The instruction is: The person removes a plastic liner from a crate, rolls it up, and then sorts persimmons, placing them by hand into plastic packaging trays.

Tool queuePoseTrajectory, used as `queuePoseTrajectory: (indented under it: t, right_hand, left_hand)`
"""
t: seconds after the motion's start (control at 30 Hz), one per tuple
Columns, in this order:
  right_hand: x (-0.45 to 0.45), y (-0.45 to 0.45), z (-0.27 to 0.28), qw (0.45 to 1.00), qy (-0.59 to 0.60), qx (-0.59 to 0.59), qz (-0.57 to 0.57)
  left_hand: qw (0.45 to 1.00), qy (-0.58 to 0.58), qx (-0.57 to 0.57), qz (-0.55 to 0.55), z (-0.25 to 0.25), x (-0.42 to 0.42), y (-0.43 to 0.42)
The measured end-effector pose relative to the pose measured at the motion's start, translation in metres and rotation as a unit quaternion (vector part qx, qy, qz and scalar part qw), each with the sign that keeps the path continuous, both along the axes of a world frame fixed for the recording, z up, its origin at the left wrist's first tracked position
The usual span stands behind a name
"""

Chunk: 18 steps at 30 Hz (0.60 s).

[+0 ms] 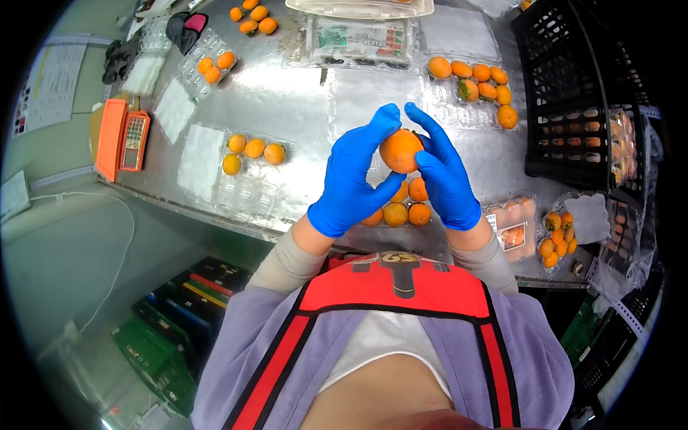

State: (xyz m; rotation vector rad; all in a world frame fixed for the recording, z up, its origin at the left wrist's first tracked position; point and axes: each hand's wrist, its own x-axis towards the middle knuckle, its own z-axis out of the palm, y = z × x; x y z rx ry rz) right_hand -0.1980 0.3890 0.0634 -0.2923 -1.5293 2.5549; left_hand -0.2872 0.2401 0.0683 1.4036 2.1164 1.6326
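Note:
An orange persimmon (400, 151) is held up between my two blue-gloved hands, above the near edge of the metal table. My left hand (352, 175) curves round its left side, with the thumb under it. From the right, my right hand (449, 179) grips it with thumb and fingers, and a bit of green leaf shows there. Just below my hands, several persimmons (395, 214) sit in a clear tray partly hidden by the gloves. An open clear pack to the right holds another group of persimmons (487, 92).
A partly filled clear pack (247, 188) lies to the left, beside an orange scale (123, 140). Loose persimmons (267, 26) lie at the back. A black crate (566, 93) stands on the right. Near it is a closed, labelled pack (513, 226).

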Motion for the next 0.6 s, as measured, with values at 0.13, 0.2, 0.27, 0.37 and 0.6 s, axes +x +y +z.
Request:
queuePoseTrajectory:
  t: [0.13,0.2,0.27,0.37,0.6]
  right_hand:
    - [0.002,-0.003,0.003,0.998,0.023,0.053,-0.035]
    - [0.002,-0.006,0.002,0.995,0.045,0.076,-0.047]
    - [0.003,-0.01,0.0,0.991,0.067,0.098,-0.057]
    - [0.004,-0.017,0.001,0.99,0.076,0.109,-0.053]
    - [0.007,-0.027,0.001,0.997,0.073,0.018,-0.023]
  left_hand:
    - [0.999,-0.025,0.013,0.046,0.002,0.008,0.001]
    - [0.995,-0.078,0.025,0.052,0.004,0.011,-0.001]
    - [0.976,-0.201,0.074,0.04,0.009,0.017,-0.004]
    - [0.982,-0.173,0.068,0.037,0.004,0.022,-0.009]
    - [0.99,-0.049,0.074,0.112,0.008,0.035,-0.012]
